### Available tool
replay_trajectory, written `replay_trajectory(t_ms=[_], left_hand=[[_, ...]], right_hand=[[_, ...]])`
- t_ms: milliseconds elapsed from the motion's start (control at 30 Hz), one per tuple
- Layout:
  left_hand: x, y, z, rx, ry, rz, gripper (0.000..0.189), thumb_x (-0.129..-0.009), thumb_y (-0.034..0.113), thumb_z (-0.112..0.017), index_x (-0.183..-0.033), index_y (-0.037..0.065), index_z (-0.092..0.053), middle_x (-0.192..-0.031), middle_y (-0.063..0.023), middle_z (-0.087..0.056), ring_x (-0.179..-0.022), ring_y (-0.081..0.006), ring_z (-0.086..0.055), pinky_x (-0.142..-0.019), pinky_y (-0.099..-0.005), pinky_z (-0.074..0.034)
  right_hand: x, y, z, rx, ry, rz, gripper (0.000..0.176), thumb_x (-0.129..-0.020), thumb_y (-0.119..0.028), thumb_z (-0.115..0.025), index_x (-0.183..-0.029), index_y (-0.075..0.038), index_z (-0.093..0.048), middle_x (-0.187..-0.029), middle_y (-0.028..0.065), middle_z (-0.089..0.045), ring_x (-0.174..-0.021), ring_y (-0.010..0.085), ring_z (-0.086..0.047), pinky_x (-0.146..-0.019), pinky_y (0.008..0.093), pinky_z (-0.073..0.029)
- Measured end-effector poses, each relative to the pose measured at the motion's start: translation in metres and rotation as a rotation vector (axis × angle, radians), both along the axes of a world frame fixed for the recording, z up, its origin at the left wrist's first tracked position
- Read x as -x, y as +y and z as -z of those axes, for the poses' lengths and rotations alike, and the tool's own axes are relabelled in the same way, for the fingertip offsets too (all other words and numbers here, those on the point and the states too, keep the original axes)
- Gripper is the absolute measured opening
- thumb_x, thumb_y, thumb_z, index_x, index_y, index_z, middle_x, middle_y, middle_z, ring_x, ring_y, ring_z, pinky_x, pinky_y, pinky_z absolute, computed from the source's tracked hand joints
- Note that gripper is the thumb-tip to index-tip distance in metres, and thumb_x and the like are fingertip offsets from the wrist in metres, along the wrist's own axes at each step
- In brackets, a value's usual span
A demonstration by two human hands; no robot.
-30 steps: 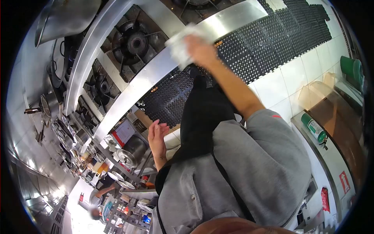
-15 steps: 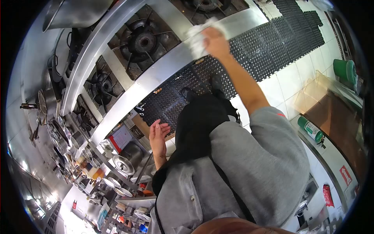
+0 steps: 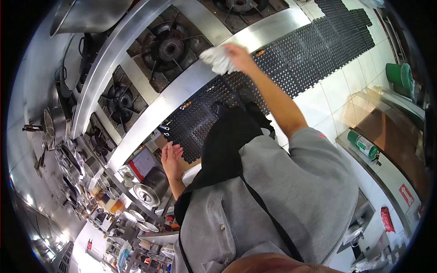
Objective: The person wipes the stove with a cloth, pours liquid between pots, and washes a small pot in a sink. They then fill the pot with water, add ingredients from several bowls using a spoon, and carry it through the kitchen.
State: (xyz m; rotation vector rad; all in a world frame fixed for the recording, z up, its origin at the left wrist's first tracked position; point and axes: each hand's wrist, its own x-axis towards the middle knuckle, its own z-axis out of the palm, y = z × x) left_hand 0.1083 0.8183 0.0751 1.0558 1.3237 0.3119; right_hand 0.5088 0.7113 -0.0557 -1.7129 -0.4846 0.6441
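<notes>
A crumpled white cloth (image 3: 217, 60) lies against the steel front edge of the stove (image 3: 177, 93), gripped in my right hand (image 3: 240, 58). Just behind the cloth is a black gas burner (image 3: 169, 49) with its cast grate. My left hand (image 3: 171, 157) hangs free in front of the stove's edge, fingers apart and slightly bent, holding nothing. It is apart from the stove, above the floor near a cardboard-coloured panel.
Black perforated rubber mats (image 3: 291, 57) cover the floor along the stove. A large steel pot (image 3: 91, 17) stands at the back left. More burners (image 3: 120, 98) run to the left. A green fire extinguisher (image 3: 363, 143) lies to the right, below a green bucket (image 3: 399, 75).
My right hand has slid left along the stove's steel edge with the cloth. My left hand has shifted a little to the left and down.
</notes>
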Motion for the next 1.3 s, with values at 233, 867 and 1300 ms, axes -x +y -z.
replay_trajectory(t_ms=[233, 867, 1300], left_hand=[[0.003, -0.055, 0.026, 0.120, 0.173, 0.104, 0.026, -0.092, 0.025, -0.051, -0.108, 0.004, -0.053, -0.087, -0.0063, -0.061, -0.075, -0.0127, -0.058, -0.068, -0.0239, -0.047], [-0.035, -0.099, 0.020, 0.027, 0.212, -0.083, 0.031, -0.093, 0.026, -0.049, -0.112, 0.002, -0.051, -0.087, -0.0088, -0.061, -0.076, -0.0142, -0.058, -0.069, -0.0262, -0.048], [-0.065, -0.116, 0.037, 0.109, 0.152, 0.051, 0.030, -0.094, 0.027, -0.047, -0.112, 0.004, -0.050, -0.089, -0.0081, -0.061, -0.078, -0.0150, -0.059, -0.072, -0.0279, -0.048]], right_hand=[[-0.235, -0.125, 0.051, 0.325, -1.035, 0.332, 0.033, -0.083, -0.022, -0.050, -0.109, -0.006, -0.061, -0.116, 0.0169, -0.055, -0.101, 0.0272, -0.056, -0.086, 0.0356, -0.045], [-0.136, -0.079, 0.013, 0.626, -1.264, 0.134, 0.026, -0.085, -0.024, -0.050, -0.106, -0.013, -0.061, -0.109, 0.0081, -0.055, -0.102, 0.0323, -0.048, -0.084, 0.0459, -0.037], [-0.042, 0.042, 0.012, -0.099, -0.583, -0.091, 0.022, -0.068, -0.010, -0.064, -0.089, -0.013, -0.068, -0.089, 0.0107, -0.055, -0.085, 0.0315, -0.052, -0.078, 0.0404, -0.043]])
